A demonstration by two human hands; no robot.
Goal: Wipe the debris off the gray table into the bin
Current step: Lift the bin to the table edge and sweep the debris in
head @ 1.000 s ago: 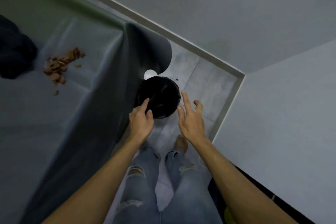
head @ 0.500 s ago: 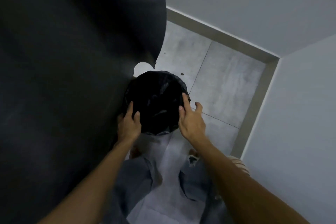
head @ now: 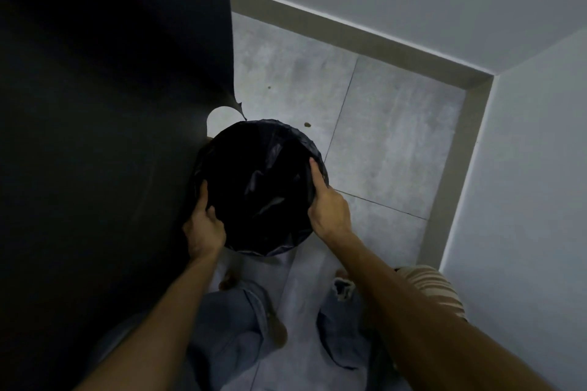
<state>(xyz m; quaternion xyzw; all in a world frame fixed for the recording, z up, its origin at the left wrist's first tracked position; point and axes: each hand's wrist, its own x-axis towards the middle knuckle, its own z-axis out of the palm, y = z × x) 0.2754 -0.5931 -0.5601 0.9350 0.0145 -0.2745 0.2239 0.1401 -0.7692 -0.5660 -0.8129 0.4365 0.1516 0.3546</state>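
A round bin lined with a black plastic bag stands on the grey tiled floor, right beside the dark hanging cloth of the gray table. My left hand grips the bin's near-left rim, thumb inside the liner. My right hand holds the right rim, fingers curled over the edge. The tabletop and its debris are out of view.
A wall corner with a beige skirting board closes the floor at the right and back. Two small crumbs lie on the tiles beyond the bin. My jeans and feet are just below it. A striped cloth lies by the right wall.
The view dropped below the table edge, so the debris pile left the frame. Both hands went from hovering open above the bin to closing on its rim.
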